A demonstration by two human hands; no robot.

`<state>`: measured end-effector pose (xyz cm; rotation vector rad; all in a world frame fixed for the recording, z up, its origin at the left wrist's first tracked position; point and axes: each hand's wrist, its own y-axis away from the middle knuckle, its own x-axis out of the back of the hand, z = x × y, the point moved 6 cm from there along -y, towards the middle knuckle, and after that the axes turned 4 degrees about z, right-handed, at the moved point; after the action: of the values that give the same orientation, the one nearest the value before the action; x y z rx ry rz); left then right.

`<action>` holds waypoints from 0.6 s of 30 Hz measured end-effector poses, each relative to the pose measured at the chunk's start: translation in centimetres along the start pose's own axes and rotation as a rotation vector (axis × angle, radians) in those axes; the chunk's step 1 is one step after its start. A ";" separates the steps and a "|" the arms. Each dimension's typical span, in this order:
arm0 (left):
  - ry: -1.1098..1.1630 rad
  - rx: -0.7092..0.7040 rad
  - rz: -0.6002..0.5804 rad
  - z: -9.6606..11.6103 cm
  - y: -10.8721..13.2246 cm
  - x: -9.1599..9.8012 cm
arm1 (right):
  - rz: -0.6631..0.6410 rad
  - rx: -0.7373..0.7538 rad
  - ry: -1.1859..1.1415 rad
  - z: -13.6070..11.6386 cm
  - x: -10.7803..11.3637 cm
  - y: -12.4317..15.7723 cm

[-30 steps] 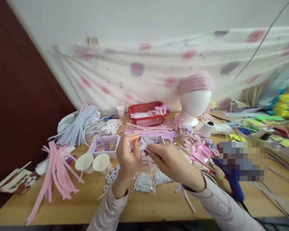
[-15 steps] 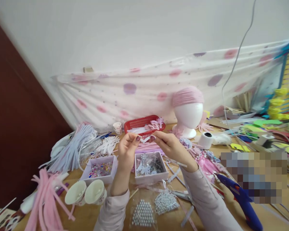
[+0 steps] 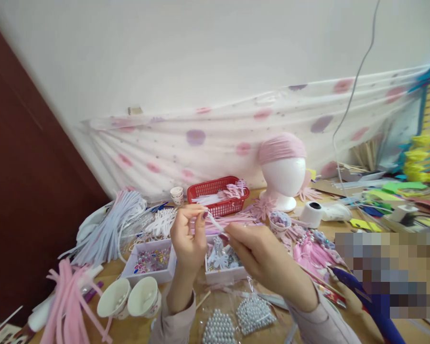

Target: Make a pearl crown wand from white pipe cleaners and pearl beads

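Observation:
Between my two hands a short white pipe cleaner (image 3: 215, 222) runs slantwise above the table. The thumb and fingers of my left hand (image 3: 189, 236) pinch its upper end. My right hand (image 3: 258, 251) is closed on the lower end, with the fingers partly hidden from view. Under the hands stands a white box (image 3: 224, 274) of clear and silvery trinkets, part covered by my right hand. Left of it is another white box (image 3: 148, 276) of colourful gems. Two bags of pearl beads (image 3: 255, 315) lie in front.
Two paper cups (image 3: 143, 297) and pink pipe cleaners (image 3: 66, 301) are at the front left. Behind my hands are a red basket (image 3: 218, 209) and a foam head (image 3: 284, 179) with a pink wrap. A blue glue gun (image 3: 370, 306) lies at the right.
My right hand has moved lower and nearer, turning the white pipe cleaner to slope down to the right. My left hand has shifted slightly left and down. The view has tilted slightly.

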<state>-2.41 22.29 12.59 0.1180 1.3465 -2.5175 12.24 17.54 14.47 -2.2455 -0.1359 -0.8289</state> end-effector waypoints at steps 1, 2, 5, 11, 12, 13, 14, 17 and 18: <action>0.003 0.013 -0.094 0.4 -0.1 -0.2 | 0.042 0.008 -0.004 0.2 0.9 0.0; 0.023 0.032 -0.191 0.9 -0.1 -0.5 | 0.079 0.008 -0.003 0.7 1.7 0.1; 0.186 0.130 -0.359 1.9 0.1 -1.4 | 0.084 0.005 -0.043 2.5 2.4 -0.3; 0.282 0.232 0.021 0.2 0.4 -1.0 | -0.040 0.010 -0.217 3.6 -2.0 -1.5; 0.242 0.227 0.089 -0.1 0.5 -0.7 | -0.074 0.017 -0.215 3.2 -2.7 -1.4; 0.209 0.220 0.133 -0.3 0.5 -0.5 | -0.111 0.021 -0.236 2.6 -3.1 -1.3; 0.190 0.210 0.156 -0.4 0.6 -0.3 | -0.145 0.026 -0.283 1.9 -3.4 -1.0; 0.188 0.179 0.165 0.2 0.6 0.1 | -0.169 -0.039 -0.462 0.9 -3.1 -0.5; 0.184 0.169 0.160 0.5 0.6 0.1 | -0.141 -0.102 -0.518 1.1 -2.9 -0.5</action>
<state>-2.31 21.55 12.36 0.4828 1.1333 -2.5293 10.43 19.04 12.42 -2.5255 -0.5079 -0.3092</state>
